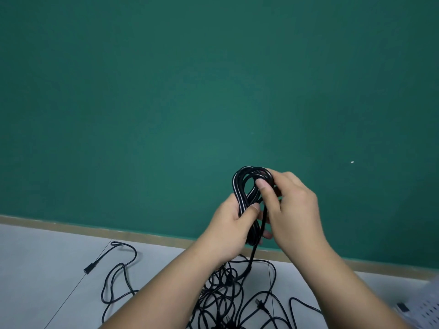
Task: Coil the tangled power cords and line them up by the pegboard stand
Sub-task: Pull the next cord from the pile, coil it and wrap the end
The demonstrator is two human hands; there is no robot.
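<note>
I hold a coil of black power cord (240, 186) up in front of the green wall. My left hand (231, 227) grips the lower part of the coil, thumb across the strands. My right hand (291, 210) pinches the upper right side of the loops, thumb inside the coil. One strand hangs from the coil down to a tangle of black cords (228, 298) on the pale floor. A separate loose cord (118, 274) with a black plug end (88, 270) lies to the left. A white pegboard (425, 309) shows at the bottom right corner.
The green wall (190, 91) meets the floor along a tan baseboard (95, 230). Pale floor tiles (42, 269) stretch to the left of the tangle. A small black item (401, 307) lies by the pegboard edge.
</note>
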